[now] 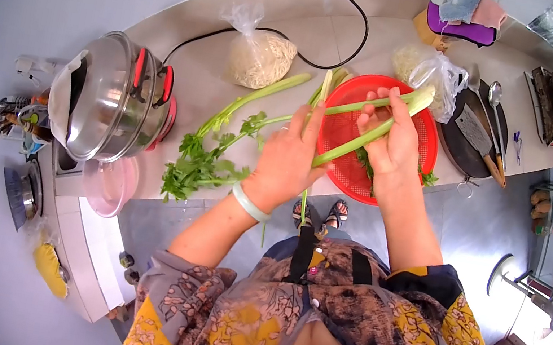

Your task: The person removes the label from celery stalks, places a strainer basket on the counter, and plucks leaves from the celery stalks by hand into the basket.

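My right hand (pixel 398 138), palm up, is closed around the pale base end of a bunch of celery (pixel 348 147). My left hand (pixel 284 159), with a pale bangle at the wrist, grips the stalks lower down, its fingers partly covering them. The leafy tops spread leftward over the counter edge. Beneath the right hand is a red colander (pixel 432 134) with some green leaves inside, mostly hidden by the hand. More celery stalks (pixel 272 89) lie on the counter beyond my left hand.
A plastic bag of pale noodle-like strands (pixel 261 59) sits behind the celery. At left stand a steamer pot (pixel 108 97) and a pink basin (pixel 109 187). At right, a cleaver (pixel 474 130) lies on a dark round board (pixel 451 145), near a gas stove (pixel 547 108). A black cable (pixel 365 30) crosses the counter.
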A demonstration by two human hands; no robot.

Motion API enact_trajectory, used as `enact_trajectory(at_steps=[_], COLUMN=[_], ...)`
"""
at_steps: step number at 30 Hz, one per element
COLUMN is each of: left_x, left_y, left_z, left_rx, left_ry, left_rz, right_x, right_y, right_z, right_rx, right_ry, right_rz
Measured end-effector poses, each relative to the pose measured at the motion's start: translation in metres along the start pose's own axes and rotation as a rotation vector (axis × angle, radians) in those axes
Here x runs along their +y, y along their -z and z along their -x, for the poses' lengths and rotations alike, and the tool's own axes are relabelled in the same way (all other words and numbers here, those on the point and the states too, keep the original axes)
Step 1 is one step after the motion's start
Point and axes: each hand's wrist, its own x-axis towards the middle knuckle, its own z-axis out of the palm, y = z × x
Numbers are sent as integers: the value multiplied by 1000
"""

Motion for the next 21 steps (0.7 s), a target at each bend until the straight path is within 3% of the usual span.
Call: enact_trajectory(at_steps=[3, 7, 10, 13, 15, 21], left_x=[-4, -34, -38, -38, -49, -45], left_y=[-9, 7, 36, 82, 106, 138], left_z=[6, 5, -2, -4, -4, -7], left_rx=[73, 104, 108, -36, -37, -20], left_ry=[92, 20, -7, 306, 306, 287], left_rz=[83, 67, 70, 306, 424, 707], right_x=[2, 8, 10, -5, -16, 44], right_y=[-28, -42, -59, -76, -78, -32], right_z=[23, 32, 27, 31, 29, 19], right_rx=[-53, -387, -518, -675, -702, -812], right_ry=[7, -24, 19, 149, 256, -26], right_rz=[51, 162, 247, 470, 645, 852])
